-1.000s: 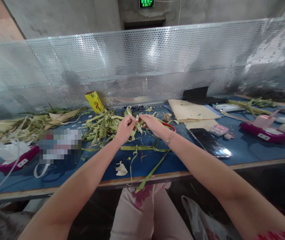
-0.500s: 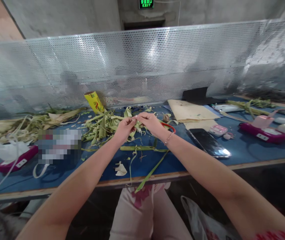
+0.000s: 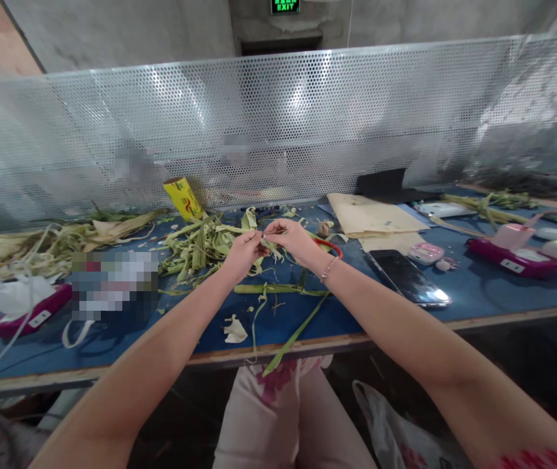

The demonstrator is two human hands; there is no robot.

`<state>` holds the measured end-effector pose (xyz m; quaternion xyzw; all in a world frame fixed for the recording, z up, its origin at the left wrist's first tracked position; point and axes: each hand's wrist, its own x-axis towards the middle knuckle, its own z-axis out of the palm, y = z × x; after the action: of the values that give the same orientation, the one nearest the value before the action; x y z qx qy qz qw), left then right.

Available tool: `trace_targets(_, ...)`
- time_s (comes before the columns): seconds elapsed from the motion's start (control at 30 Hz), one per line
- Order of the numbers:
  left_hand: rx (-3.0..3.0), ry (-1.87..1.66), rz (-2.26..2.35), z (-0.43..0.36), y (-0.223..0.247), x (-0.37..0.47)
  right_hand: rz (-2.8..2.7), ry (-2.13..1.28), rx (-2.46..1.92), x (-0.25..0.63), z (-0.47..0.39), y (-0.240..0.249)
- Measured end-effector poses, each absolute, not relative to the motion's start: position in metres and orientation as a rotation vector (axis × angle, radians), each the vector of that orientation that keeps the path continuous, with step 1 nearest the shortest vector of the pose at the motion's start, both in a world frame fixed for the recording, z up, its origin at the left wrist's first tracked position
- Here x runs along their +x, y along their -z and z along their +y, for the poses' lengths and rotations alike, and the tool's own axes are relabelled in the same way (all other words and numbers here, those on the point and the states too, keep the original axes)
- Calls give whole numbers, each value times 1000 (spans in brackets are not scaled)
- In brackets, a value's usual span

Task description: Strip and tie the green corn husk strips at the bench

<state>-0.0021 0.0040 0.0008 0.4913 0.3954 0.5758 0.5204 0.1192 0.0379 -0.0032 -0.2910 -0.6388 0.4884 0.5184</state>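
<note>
My left hand [image 3: 242,253] and my right hand [image 3: 294,240] meet above the blue table [image 3: 478,296], and both pinch the same narrow green leaf strip [image 3: 268,246] between their fingertips. The strip's ends curl down toward a pile of green leaf strips [image 3: 197,245] lying just behind and left of my hands. A red-handled pair of scissors [image 3: 331,247] lies on the table right behind my right wrist. Below my hands a long leaf strip [image 3: 278,289] rests across the table, and another strip [image 3: 294,338] hangs over the front edge.
A yellow roll [image 3: 183,198] leans at the perforated metal screen [image 3: 278,124]. A dark phone [image 3: 408,278] and brown paper [image 3: 370,217] lie to the right, pink devices [image 3: 515,257] farther right. Dry husks [image 3: 38,244] and another pink device [image 3: 27,311] lie left.
Both hands stayed together on the leaf strip, with small finger movements working it. The view shifted slightly; nothing else on the table moved.
</note>
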Motion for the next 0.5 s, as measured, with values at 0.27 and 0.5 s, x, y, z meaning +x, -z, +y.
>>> trace_targets(0.27,1168,-1366,915,4,-1,-1,-1725,-942,-793,126,49,8)
trace_targets(0.5,1203,-1439,939,6,3,1,-1801,-858,-822,128,48,6)
